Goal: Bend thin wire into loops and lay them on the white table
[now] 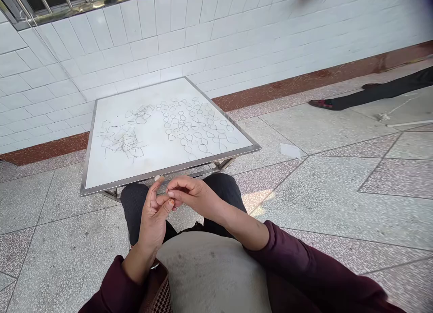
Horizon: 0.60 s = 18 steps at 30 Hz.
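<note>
My left hand (154,216) and my right hand (189,193) meet above my knees, just in front of the near edge of a low white metal-framed table (111,180). The fingers of both hands are pinched together at the point where they touch; whatever lies between them is too thin to make out. On the table's right half lie several thin wire loops (198,123) set out in rows. A tangle of loose bent wire (125,139) lies on the left half, with a smaller tangle (140,113) behind it.
A white tiled wall (237,38) with a red-brown base strip stands behind the table. The floor is speckled terrazzo. Another person's dark-trousered leg and shoe (358,96) stretch in at the far right. A scrap of white paper (290,149) lies on the floor.
</note>
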{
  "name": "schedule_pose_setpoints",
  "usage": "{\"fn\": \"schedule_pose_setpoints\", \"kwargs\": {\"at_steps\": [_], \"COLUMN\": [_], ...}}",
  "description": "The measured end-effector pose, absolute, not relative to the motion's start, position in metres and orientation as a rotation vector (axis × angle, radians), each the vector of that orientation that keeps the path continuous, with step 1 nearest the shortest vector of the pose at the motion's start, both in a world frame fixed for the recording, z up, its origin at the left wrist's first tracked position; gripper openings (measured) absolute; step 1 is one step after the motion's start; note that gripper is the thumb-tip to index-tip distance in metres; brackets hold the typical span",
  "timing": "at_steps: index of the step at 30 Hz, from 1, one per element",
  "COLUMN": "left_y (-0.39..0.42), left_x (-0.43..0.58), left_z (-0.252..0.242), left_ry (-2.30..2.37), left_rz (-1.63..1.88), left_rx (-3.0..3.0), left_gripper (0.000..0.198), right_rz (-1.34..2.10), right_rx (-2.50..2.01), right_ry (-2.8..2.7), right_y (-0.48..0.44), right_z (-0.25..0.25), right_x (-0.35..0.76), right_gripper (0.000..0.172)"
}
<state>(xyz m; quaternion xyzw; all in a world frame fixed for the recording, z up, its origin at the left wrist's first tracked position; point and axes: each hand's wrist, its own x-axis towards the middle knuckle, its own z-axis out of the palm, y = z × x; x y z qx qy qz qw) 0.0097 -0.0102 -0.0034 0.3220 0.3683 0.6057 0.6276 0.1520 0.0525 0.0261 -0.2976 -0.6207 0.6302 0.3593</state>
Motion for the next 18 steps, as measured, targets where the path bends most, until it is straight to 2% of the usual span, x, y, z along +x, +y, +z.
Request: {"fn": "schedule_pose_setpoints", "kwargs": {"at_steps": [4,7,11,18], "left_y": [-0.008,-0.007,-0.008,-0.004], "left_x": [-0.006,-0.022,-0.032,-0.028], "left_z": [-0.002,-0.001,0.003,0.006], "left_ry": [0.910,0.992,0.986,0.912], "left_rz": [1.234,1.307,1.393,1.386], "left_rx": [0.769,0.800,0.846,0.803], "left_gripper": [0.062,0.054,0.048,0.061], "right_rz": [1.467,1.347,1.364,1.364], "right_rx": [-0.842,-0.937,-0.984,-1.016], "right_ry": [-1.644,-1.727,-1.772,-1.783], "right_y": [0.057,0.058,0.058,0.058], "right_z": [0.027,0.034,0.040,0.045], "right_x": [0.157,0.162,0.164,0.163], "right_gripper": [0.012,0.013,0.015,0.015]}}
